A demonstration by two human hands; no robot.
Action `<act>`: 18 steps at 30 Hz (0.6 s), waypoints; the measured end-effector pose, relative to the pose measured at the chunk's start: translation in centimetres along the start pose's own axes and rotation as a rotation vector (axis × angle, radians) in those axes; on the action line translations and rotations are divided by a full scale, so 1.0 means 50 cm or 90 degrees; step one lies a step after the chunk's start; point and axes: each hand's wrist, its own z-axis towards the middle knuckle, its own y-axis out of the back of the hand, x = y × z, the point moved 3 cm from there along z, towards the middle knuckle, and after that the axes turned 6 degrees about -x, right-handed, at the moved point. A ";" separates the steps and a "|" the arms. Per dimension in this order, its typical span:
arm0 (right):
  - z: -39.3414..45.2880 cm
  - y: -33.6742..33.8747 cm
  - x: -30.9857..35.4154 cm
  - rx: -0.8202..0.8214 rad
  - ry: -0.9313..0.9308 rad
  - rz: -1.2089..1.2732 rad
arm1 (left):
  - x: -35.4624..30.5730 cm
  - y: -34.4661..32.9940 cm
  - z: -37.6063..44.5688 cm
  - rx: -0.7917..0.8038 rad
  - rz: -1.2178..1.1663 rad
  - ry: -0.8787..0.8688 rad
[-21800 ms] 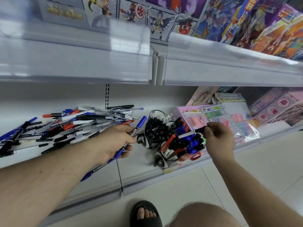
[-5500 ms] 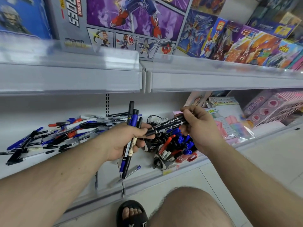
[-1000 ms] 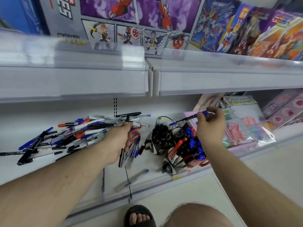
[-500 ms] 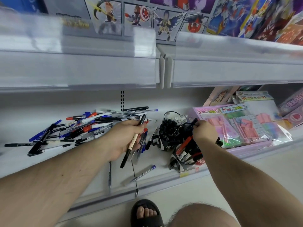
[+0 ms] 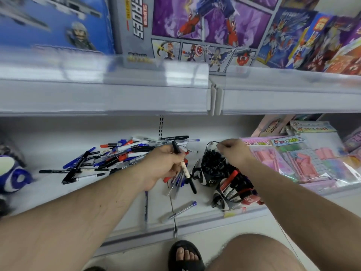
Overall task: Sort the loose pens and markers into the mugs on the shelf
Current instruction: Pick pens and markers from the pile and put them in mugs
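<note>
A pile of loose pens and markers [image 5: 117, 155] lies on the white shelf [image 5: 48, 145]. My left hand [image 5: 162, 167] is closed around a bundle of pens and a black-capped marker [image 5: 184, 171] just right of the pile. A black mug [image 5: 212, 169] packed with black markers stands beside it. My right hand [image 5: 236, 153] hovers over that mug's back rim, fingers curled, with no pen visible in it. In front, a second mug [image 5: 228, 196] holds red and blue markers, my right forearm hiding part of it. A single blue-capped pen [image 5: 182, 209] rests near the shelf's front edge.
A blue and white mug [image 5: 11, 175] stands at the far left. Pink packaged sets [image 5: 293, 163] fill the shelf on the right. The upper shelf's edge [image 5: 117, 94] overhangs, with toy boxes [image 5: 195, 26] on it. My sandalled foot [image 5: 185, 255] is on the floor below.
My right hand carried a blue pen down to the mugs, no longer shows it, and has risen to the black mug's back rim. My left hand kept its bundle.
</note>
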 end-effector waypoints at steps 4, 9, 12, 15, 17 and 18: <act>-0.086 -0.025 0.175 0.296 0.063 0.031 | -0.015 0.050 -0.051 -0.028 0.074 -0.063; -0.193 -0.083 0.346 0.441 0.161 0.021 | -0.041 0.143 -0.126 -0.150 0.244 -0.198; -0.254 -0.130 0.429 0.383 0.176 0.179 | -0.050 0.219 -0.174 -0.249 0.441 -0.264; -0.313 -0.170 0.491 0.265 0.259 0.252 | -0.051 0.292 -0.202 -0.336 0.573 -0.284; -0.341 -0.189 0.523 0.174 0.315 0.232 | -0.054 0.334 -0.219 -0.377 0.616 -0.284; -0.352 -0.199 0.536 0.142 0.333 0.220 | -0.054 0.353 -0.229 -0.396 0.625 -0.286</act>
